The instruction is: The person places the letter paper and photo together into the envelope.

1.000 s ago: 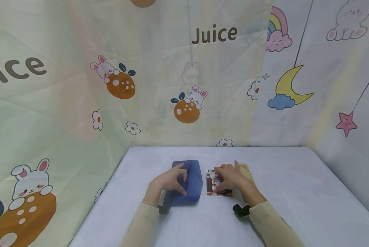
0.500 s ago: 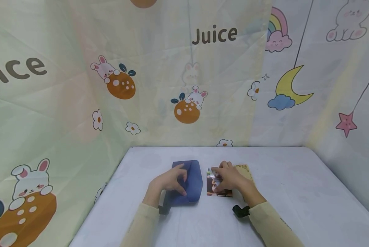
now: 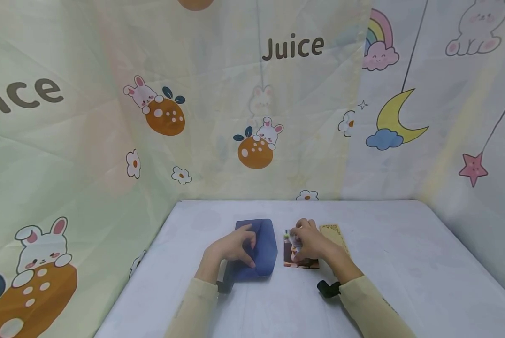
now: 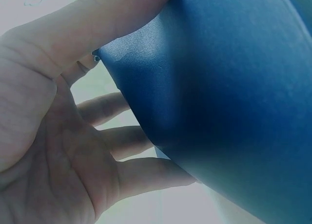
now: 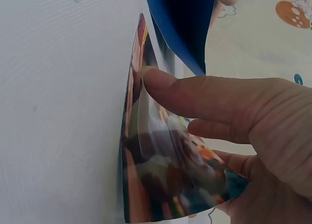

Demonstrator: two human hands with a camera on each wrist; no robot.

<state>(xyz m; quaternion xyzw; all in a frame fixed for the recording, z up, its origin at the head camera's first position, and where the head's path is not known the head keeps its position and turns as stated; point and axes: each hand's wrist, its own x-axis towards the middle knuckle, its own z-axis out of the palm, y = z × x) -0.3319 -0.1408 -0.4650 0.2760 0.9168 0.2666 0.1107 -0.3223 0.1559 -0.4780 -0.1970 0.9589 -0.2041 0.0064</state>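
A blue envelope [image 3: 266, 253] is in my left hand [image 3: 232, 245], on the left of the two hands. In the left wrist view the thumb lies over the envelope's near face [image 4: 229, 87] and the other fingers reach behind its edge. My right hand [image 3: 313, 243] grips a glossy photo card [image 3: 289, 256] with a small animal figure on it. The right wrist view has the thumb pressed on the card's face [image 5: 161, 185], which bends slightly, fingers at its far edge. Part of the picture is hidden under the hand.
A yellow patterned card [image 3: 333, 232] lies on the white table [image 3: 387, 244], just right of the right hand and partly covered by it. A black wrist-worn piece [image 3: 328, 288] sits by the right cuff. Printed cloth walls [image 3: 218, 94] stand behind and at the sides.
The right hand's fingers have drawn in over the photo card, and an extended finger has come off the yellow card. The photo card has shifted very slightly right. The left hand has stayed still.
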